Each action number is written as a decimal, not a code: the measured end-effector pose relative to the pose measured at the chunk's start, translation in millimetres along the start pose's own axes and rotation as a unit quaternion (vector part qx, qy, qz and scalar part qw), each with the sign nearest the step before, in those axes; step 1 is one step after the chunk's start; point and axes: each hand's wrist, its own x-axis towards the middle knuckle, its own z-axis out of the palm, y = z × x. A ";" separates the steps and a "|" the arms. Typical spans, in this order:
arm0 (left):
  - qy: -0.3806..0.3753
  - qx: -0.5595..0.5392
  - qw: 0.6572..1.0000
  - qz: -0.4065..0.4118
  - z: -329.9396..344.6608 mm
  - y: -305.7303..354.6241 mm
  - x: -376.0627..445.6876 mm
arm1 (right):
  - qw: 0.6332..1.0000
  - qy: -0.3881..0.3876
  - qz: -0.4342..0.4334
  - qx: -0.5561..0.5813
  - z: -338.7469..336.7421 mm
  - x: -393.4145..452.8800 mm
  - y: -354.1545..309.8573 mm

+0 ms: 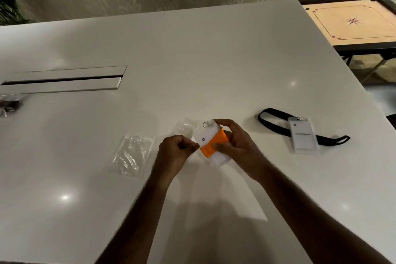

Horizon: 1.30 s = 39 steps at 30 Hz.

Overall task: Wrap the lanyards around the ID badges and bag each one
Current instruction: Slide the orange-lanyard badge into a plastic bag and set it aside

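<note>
Just right of the two clear plastic bags that lie on the white table, both hands meet over an ID badge already bound crosswise by an orange lanyard. Right hand curls round the badge's right edge, thumb pressing the orange turns flat; a small metal clip ring sticks out at the top. Left hand has its fingers curled, pinching what looks like the lanyard's loose end at the badge's left edge, though the tip itself is too small to make out.

The badge looks like a stiff, light plastic holder, smooth and likely slippery, so it is best gripped by its long edges. The lanyard is a soft flat ribbon that will probably spring loose unless a thumb stays on the wraps until it goes into a bag. The bags look thin, limp and clingy; I judge the mouth needs pinching open with two fingers.

Further right of the bags, near the table's edge, a second ID badge lies flat across its black lanyard, which is unwrapped. It carries a small round logo at one corner and a dark line of print across the middle, too blurred to read. The held badge shows a similar round mark; no other writing is legible.

Far left of the bags, a small bagged bundle sits at the table's edge, contents unclear.
</note>
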 end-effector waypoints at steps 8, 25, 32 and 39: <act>0.003 -0.021 1.000 -0.015 3.6 2.3 1.8 | 0.996 0.018 0.023 0.084 7.0 4.4 5.3; 0.040 -0.056 0.997 -0.039 9.9 5.1 3.5 | 0.991 0.029 0.024 0.128 6.5 13.9 -0.2; 0.007 -0.095 0.995 -0.044 3.1 6.2 6.3 | 0.993 0.029 0.016 0.117 -0.3 15.3 1.0; 0.026 -0.096 0.995 -0.022 0.5 6.5 6.7 | 0.999 0.020 0.003 -0.043 -10.4 12.8 -6.6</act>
